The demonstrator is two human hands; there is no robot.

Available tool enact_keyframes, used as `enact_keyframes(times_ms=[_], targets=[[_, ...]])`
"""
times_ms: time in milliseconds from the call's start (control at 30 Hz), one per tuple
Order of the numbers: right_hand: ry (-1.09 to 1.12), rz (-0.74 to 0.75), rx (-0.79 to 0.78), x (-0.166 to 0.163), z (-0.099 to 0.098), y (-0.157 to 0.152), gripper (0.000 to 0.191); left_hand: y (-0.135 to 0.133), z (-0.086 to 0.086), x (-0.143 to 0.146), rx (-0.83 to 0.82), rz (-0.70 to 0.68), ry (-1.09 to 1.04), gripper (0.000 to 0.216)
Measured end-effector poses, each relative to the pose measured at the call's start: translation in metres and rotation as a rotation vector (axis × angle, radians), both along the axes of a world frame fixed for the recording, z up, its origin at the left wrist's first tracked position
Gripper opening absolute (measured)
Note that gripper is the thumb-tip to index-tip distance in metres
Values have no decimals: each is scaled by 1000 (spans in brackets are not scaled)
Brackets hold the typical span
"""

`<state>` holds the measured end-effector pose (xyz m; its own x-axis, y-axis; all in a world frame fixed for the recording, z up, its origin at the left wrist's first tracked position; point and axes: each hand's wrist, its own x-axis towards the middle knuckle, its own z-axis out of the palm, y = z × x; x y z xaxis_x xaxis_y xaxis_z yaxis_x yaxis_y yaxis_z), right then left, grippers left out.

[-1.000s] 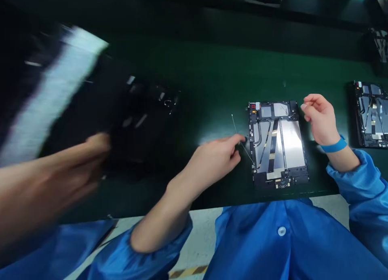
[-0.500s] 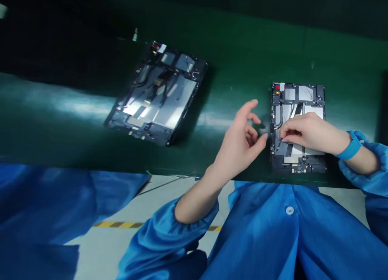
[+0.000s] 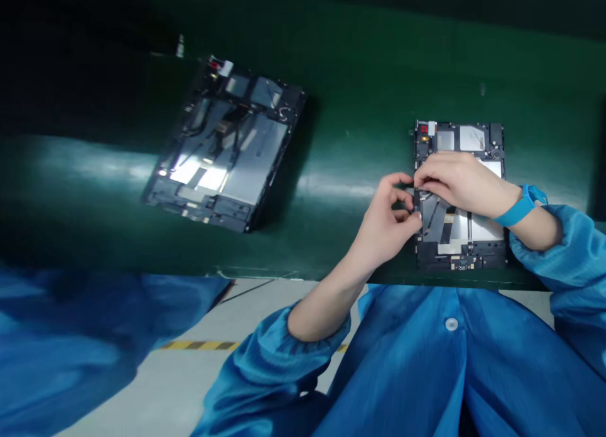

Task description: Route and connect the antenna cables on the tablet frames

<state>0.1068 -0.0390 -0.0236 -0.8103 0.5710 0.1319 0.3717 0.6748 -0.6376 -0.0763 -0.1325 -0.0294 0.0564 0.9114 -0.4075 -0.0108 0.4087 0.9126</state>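
Note:
An opened tablet [image 3: 487,228], its inner side up, lies on the green bench in front of me. Silvery panels, dark flat cables and small boards show inside its black frame. My right hand [image 3: 457,178], with a blue wristband, reaches over it. Its thumb and fingers are pinched together at the tablet's left edge; whatever they hold is hidden. My left hand [image 3: 386,222] is beside that same edge, thumb and index finger apart, other fingers bent. The left thumb tip touches the edge, and the index tip comes close to my right fingertips.
A second opened tablet [image 3: 255,159] lies tilted on the green bench [image 3: 350,153] to the left. Someone's blue garment [image 3: 95,336] shows at the lower left. Below the bench's front edge is a pale floor with a yellow-and-black stripe [image 3: 203,345].
My right hand has moved up and left, from the dark cables in the middle to the tablet's left edge. My left hand has come right, up to that edge. The view has shifted slightly.

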Motion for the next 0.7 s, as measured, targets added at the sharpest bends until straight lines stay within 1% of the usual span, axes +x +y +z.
enact_keyframes(times_ms=[133,233,333,467,567,700], targets=[[49,-8,-30,0,-4,1,15,15,-5,-1,27,19,9,46],[63,9,-59,-1,-4,3,15,23,-8,-5,44,-14,-15,41],[70,10,-75,-2,-4,4,15,24,-11,-9,64,-51,-30,39],[80,-11,-95,-2,-4,4,16,22,-9,-9,69,-39,-17,37],[92,-69,-61,-4,-5,5,21,25,-5,-5,25,-7,4,38],[76,-185,-21,-8,-5,13,23,38,0,-1,-26,5,86,34]])
